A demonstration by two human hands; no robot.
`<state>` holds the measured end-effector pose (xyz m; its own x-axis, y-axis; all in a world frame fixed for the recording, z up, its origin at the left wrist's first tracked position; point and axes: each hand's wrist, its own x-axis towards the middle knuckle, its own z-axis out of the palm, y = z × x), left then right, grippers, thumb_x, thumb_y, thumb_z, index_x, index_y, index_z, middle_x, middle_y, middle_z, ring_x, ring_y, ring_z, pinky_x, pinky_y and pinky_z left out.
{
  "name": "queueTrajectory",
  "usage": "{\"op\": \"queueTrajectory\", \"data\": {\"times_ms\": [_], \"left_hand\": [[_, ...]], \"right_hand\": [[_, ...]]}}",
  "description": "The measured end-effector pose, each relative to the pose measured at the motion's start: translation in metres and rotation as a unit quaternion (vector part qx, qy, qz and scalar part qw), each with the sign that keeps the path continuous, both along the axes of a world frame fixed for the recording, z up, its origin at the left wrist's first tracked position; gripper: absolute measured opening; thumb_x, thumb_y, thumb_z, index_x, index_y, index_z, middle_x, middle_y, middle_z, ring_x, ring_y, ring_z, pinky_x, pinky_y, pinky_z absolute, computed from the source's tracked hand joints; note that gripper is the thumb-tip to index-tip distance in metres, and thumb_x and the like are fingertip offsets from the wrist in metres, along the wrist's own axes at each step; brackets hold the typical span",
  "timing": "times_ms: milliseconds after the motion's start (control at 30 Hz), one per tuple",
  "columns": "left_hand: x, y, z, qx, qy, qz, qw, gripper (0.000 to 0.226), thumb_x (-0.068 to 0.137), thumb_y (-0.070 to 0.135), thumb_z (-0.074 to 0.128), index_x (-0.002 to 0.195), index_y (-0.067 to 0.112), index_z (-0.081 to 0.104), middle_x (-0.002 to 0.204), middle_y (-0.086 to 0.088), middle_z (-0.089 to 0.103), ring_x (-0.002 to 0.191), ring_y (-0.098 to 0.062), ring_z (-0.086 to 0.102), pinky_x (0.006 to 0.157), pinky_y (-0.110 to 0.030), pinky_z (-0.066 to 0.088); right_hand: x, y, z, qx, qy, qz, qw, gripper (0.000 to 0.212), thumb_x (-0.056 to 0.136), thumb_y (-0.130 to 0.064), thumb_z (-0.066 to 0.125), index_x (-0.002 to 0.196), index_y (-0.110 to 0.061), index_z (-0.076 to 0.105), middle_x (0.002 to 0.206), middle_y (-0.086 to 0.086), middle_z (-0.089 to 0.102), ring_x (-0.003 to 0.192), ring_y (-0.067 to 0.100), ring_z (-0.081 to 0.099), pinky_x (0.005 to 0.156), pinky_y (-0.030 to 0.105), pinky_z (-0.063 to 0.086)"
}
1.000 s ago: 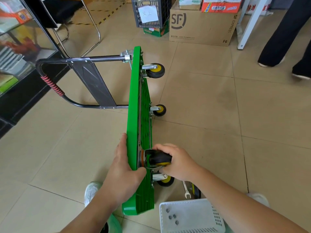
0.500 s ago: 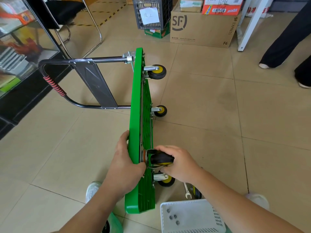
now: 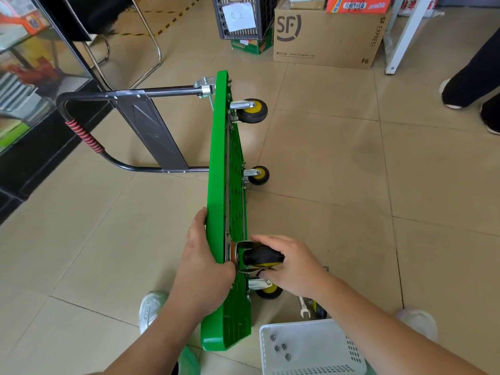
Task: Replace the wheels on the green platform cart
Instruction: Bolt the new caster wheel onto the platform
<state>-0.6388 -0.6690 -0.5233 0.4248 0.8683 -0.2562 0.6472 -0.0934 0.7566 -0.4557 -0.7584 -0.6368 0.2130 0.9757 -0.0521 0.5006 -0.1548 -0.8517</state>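
The right hand (image 3: 295,269) curls over the black caster (image 3: 261,257), fingers on top and thumb beneath, holding its mounting plate flat against the ribbed underside of the green platform cart (image 3: 219,163); the left hand (image 3: 201,269) grips the deck's upper edge just across from it, thumb reaching over toward the plate. The cart stands on its side, long axis running straight away from the person, folding handle (image 3: 81,131) out to the left. The caster sits right of the deck, so the right hand is nearer. Three yellow-hubbed wheels (image 3: 254,110) are mounted. A wrench (image 3: 303,307) lies on the floor just behind the right wrist; a white basket (image 3: 311,328) of bolts (image 3: 280,347) sits beside it. Open tile stretches to the right, giving room to work.
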Motion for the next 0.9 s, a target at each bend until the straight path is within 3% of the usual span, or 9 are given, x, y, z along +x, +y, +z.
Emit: {"op": "queueTrajectory", "data": {"times_ms": [233, 400, 500, 567, 633, 767, 833, 900], "left_hand": [[0.002, -0.002, 0.002, 0.000, -0.005, 0.002, 1.000, 0.100, 0.077, 0.000, 0.070, 0.156, 0.039, 0.021, 0.146, 0.008, 0.049, 0.129, -0.018, 0.051, 0.107, -0.037, 0.047], [0.002, -0.003, 0.004, 0.004, -0.003, 0.003, 1.000, 0.101, 0.078, 0.002, 0.072, 0.157, 0.035, 0.020, 0.149, 0.008, 0.047, 0.133, -0.016, 0.049, 0.113, -0.041, 0.045], [0.002, -0.005, 0.006, -0.003, -0.001, 0.004, 1.000, 0.101, 0.078, 0.002, 0.073, 0.157, 0.036, 0.021, 0.149, 0.004, 0.048, 0.135, -0.021, 0.050, 0.113, -0.047, 0.045], [0.002, -0.005, 0.007, -0.004, -0.002, 0.005, 1.000, 0.100, 0.078, 0.004, 0.074, 0.157, 0.033, 0.022, 0.148, 0.002, 0.050, 0.134, -0.022, 0.051, 0.114, -0.048, 0.045], [0.003, -0.006, 0.007, 0.001, -0.002, 0.008, 1.000, 0.098, 0.077, 0.006, 0.076, 0.157, 0.029, 0.024, 0.146, 0.001, 0.051, 0.133, -0.022, 0.051, 0.114, -0.047, 0.044], [0.004, -0.006, 0.008, 0.006, -0.013, 0.011, 1.000, 0.096, 0.077, 0.004, 0.075, 0.156, 0.030, 0.026, 0.143, 0.002, 0.053, 0.130, -0.022, 0.053, 0.111, -0.048, 0.047], [0.005, -0.006, 0.007, 0.010, -0.018, 0.008, 1.000, 0.095, 0.077, 0.004, 0.074, 0.155, 0.030, 0.027, 0.143, 0.003, 0.052, 0.130, -0.022, 0.053, 0.111, -0.048, 0.047], [0.005, -0.006, 0.006, 0.012, -0.020, 0.005, 1.000, 0.095, 0.077, 0.003, 0.074, 0.155, 0.030, 0.027, 0.144, 0.004, 0.050, 0.130, -0.020, 0.053, 0.111, -0.047, 0.048]], "right_hand": [[0.002, -0.002, -0.001, -0.005, -0.015, 0.001, 1.000, 0.087, 0.070, -0.036, 0.080, 0.139, -0.067, 0.038, 0.135, -0.029, 0.056, 0.124, -0.009, 0.051, 0.106, 0.018, 0.043], [0.003, -0.004, 0.001, -0.011, -0.034, -0.004, 0.999, 0.096, 0.071, -0.039, 0.083, 0.141, -0.071, 0.027, 0.131, -0.052, 0.038, 0.128, -0.015, 0.044, 0.109, 0.020, 0.041], [0.006, -0.014, -0.005, -0.035, -0.019, -0.030, 0.999, 0.114, 0.069, -0.049, 0.082, 0.151, -0.064, 0.005, 0.149, -0.033, 0.039, 0.138, -0.004, 0.041, 0.111, 0.031, 0.037], [0.007, -0.030, -0.017, -0.078, -0.008, -0.067, 0.995, 0.125, 0.068, -0.052, 0.084, 0.150, -0.062, -0.009, 0.163, -0.020, 0.025, 0.146, 0.004, 0.030, 0.115, 0.039, 0.031], [0.002, -0.054, -0.037, -0.132, -0.013, -0.107, 0.985, 0.128, 0.071, -0.047, 0.087, 0.150, -0.061, -0.013, 0.162, -0.016, 0.023, 0.144, 0.005, 0.028, 0.117, 0.042, 0.030], [-0.024, -0.101, -0.093, -0.174, 0.018, -0.172, 0.969, 0.092, 0.082, -0.027, 0.083, 0.150, -0.043, 0.023, 0.140, -0.014, 0.039, 0.126, 0.005, 0.049, 0.104, 0.030, 0.045], [-0.040, -0.117, -0.120, -0.204, 0.000, -0.184, 0.961, 0.058, 0.086, -0.023, 0.079, 0.129, -0.038, 0.044, 0.118, -0.017, 0.049, 0.104, 0.004, 0.058, 0.085, 0.016, 0.045], [-0.053, -0.126, -0.142, -0.244, -0.029, -0.165, 0.955, 0.030, 0.088, -0.024, 0.075, 0.097, -0.039, 0.050, 0.095, -0.018, 0.054, 0.086, 0.006, 0.059, 0.072, 0.013, 0.041]]}}
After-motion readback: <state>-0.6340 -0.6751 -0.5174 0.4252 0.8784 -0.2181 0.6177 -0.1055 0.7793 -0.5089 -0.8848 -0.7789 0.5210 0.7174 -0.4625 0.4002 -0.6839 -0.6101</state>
